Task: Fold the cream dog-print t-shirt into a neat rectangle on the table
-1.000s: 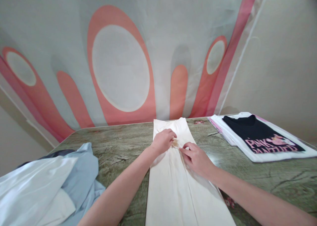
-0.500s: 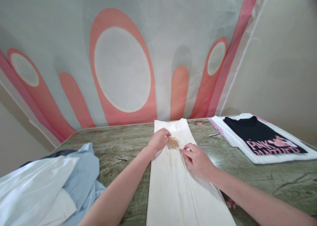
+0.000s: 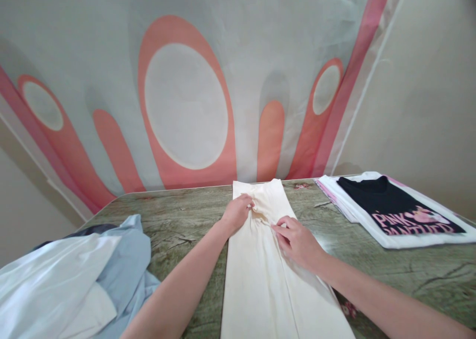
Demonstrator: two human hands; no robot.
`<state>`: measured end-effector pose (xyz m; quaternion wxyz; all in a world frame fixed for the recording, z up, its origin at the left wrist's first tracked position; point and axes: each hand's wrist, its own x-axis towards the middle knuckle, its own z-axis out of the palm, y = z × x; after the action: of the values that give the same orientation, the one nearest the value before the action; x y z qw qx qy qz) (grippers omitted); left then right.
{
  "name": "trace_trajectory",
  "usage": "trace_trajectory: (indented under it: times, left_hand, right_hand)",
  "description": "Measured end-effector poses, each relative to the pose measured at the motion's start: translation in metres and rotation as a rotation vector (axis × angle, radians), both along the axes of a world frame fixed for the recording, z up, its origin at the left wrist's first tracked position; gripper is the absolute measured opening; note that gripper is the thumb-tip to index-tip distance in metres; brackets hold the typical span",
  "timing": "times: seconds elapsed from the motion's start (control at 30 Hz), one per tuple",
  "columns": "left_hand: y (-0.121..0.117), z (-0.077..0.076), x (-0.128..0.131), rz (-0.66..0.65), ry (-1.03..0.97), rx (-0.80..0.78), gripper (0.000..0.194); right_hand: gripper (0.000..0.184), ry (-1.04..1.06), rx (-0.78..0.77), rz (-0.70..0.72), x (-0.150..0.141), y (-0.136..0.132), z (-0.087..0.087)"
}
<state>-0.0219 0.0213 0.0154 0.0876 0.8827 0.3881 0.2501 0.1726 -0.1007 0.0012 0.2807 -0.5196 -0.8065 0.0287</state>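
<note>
A long cream garment [image 3: 260, 279], which looks like trousers, runs flat from the near edge of view to the table's far edge. A lengthwise line divides its right part. My left hand [image 3: 238, 212] is closed on a raised edge of the cloth near the far end. Just to the right and nearer, my right hand [image 3: 295, 237] pinches the same edge between thumb and fingers. Between the hands the cloth is gathered, with small creases running toward me. The cream fabric beyond them lies mostly flat.
On the wood-patterned table [image 3: 182, 220], a loose heap of white and light blue clothes [image 3: 122, 264] lies at the left, with something dark behind. Folded shirts are stacked at the right, a black printed shirt [image 3: 386, 200] on top. A pink-and-grey patterned backdrop [image 3: 245, 81] rises behind.
The gap in the cloth between my hands has narrowed, and less of its tan inside shows. My left hand has lowered slightly; my right hand has hardly moved.
</note>
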Motion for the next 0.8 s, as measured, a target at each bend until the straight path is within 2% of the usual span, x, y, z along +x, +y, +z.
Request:
trace_trajectory:
  times: [0.07,0.13,0.27,0.37,0.57,0.8]
  left_hand:
    - [-0.005,0.006,0.003,0.093,0.011,0.055,0.025]
    - [-0.011,0.012,0.009,0.097,0.008,0.110,0.027]
    - [-0.022,0.016,0.020,-0.145,0.084,0.115,0.020]
    - [-0.026,0.016,0.023,-0.231,0.157,0.100,0.017]
    - [-0.026,0.019,0.020,-0.231,0.154,0.107,0.022]
    - [-0.019,0.018,0.016,-0.124,0.129,0.028,0.023]
  right_hand:
    - [0.024,-0.005,0.000,-0.003,0.000,0.000,0.000]
    - [0.023,-0.012,-0.001,-0.004,0.000,0.000,-0.001]
    - [0.023,-0.019,0.000,-0.002,0.000,0.000,-0.003]
    - [0.022,-0.018,-0.004,-0.001,0.001,0.001,-0.004]
    - [0.021,-0.015,-0.011,0.000,0.001,0.002,-0.003]
    - [0.025,-0.008,-0.008,0.006,0.001,0.001,-0.003]
